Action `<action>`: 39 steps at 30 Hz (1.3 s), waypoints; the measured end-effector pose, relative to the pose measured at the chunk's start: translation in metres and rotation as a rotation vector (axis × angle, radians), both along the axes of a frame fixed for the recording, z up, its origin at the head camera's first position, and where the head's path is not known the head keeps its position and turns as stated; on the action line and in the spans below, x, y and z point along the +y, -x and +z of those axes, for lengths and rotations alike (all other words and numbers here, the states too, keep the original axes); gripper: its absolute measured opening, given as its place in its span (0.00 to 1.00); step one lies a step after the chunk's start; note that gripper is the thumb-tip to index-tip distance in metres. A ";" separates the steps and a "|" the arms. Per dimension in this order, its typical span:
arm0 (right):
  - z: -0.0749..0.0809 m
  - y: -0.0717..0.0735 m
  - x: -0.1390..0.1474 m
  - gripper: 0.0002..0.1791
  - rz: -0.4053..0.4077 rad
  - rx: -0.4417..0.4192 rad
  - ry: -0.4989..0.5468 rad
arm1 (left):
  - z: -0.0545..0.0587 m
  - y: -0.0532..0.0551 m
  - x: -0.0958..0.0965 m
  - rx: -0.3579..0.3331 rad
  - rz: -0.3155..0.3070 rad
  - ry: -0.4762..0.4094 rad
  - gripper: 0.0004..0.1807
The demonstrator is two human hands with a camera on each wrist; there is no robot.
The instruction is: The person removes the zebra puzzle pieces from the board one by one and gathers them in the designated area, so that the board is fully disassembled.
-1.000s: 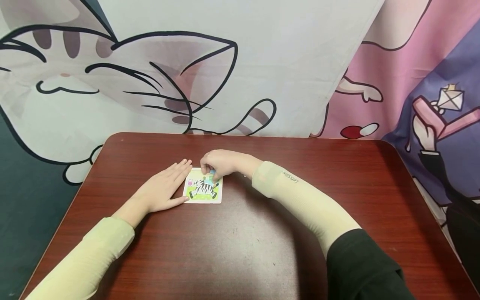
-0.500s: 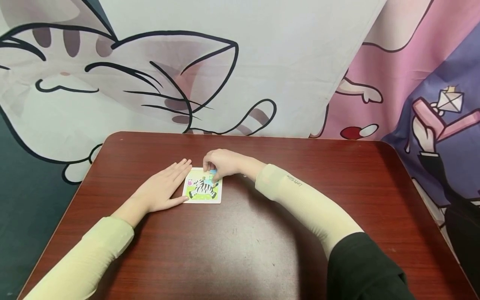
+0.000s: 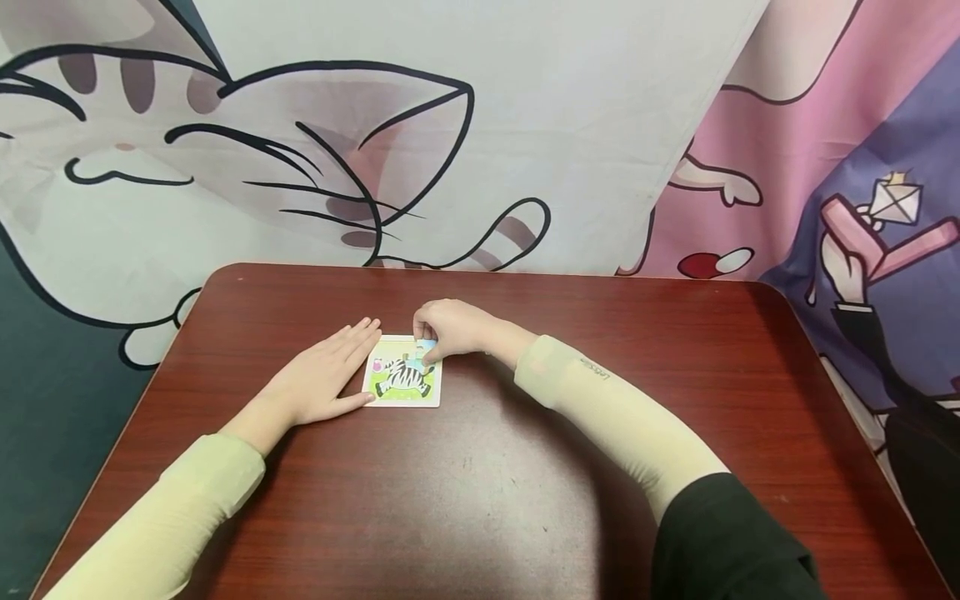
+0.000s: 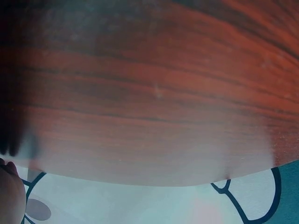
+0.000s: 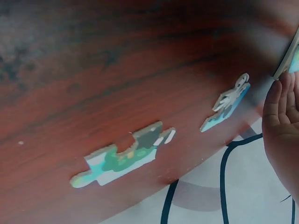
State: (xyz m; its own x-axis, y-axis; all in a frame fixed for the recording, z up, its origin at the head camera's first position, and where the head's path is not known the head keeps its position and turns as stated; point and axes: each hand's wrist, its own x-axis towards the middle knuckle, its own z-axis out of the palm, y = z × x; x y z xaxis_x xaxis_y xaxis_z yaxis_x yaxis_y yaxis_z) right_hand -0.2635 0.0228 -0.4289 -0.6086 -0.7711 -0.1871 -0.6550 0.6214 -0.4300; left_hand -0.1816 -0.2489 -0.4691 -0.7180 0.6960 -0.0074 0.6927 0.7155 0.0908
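A small square zebra jigsaw puzzle (image 3: 402, 379) in a pale frame lies flat on the brown table. My left hand (image 3: 322, 382) rests flat to its left with straight fingers, the thumb tip on the lower left corner. Over the upper right corner, my right hand (image 3: 452, 326) has its fingers curled and pinches a blue puzzle piece (image 3: 427, 344) between fingers and thumb. Part of that piece is hidden by the hand. In the right wrist view, the puzzle's edge (image 5: 286, 57) shows at my right fingertips.
Two loose puzzle pieces lie on the table in the right wrist view: a green and grey one (image 5: 126, 161) and a smaller blue and white one (image 5: 228, 103). The table (image 3: 480, 500) ends at a cartoon cat curtain (image 3: 585, 167) behind it.
My right hand has slid a little to the right along the puzzle's top edge, uncovering more of the upper middle. My left hand stays in place.
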 end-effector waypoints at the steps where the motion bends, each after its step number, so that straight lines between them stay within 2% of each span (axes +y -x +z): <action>1: -0.001 -0.001 0.000 0.17 0.000 0.009 0.003 | 0.000 0.000 0.000 0.000 -0.001 0.002 0.52; 5: -0.002 -0.002 0.002 0.17 0.013 0.039 0.017 | 0.000 0.001 0.000 0.002 -0.005 0.004 0.52; 9: -0.001 -0.003 0.002 0.14 0.030 0.028 0.050 | 0.001 0.000 0.001 -0.002 -0.005 0.006 0.52; 17: -0.001 0.002 0.005 0.05 0.017 -0.057 0.156 | -0.001 0.001 0.001 0.003 -0.005 0.007 0.52; 25: 0.010 0.004 0.013 0.03 -0.033 -0.167 0.267 | -0.001 0.000 0.000 0.000 0.002 0.008 0.52; 33: 0.027 0.006 0.036 0.04 -0.085 -0.163 0.307 | -0.001 0.001 -0.001 0.004 0.001 0.010 0.52; 39: 0.038 0.005 0.063 0.04 -0.115 -0.109 0.261 | -0.001 0.002 -0.001 0.008 -0.004 0.015 0.52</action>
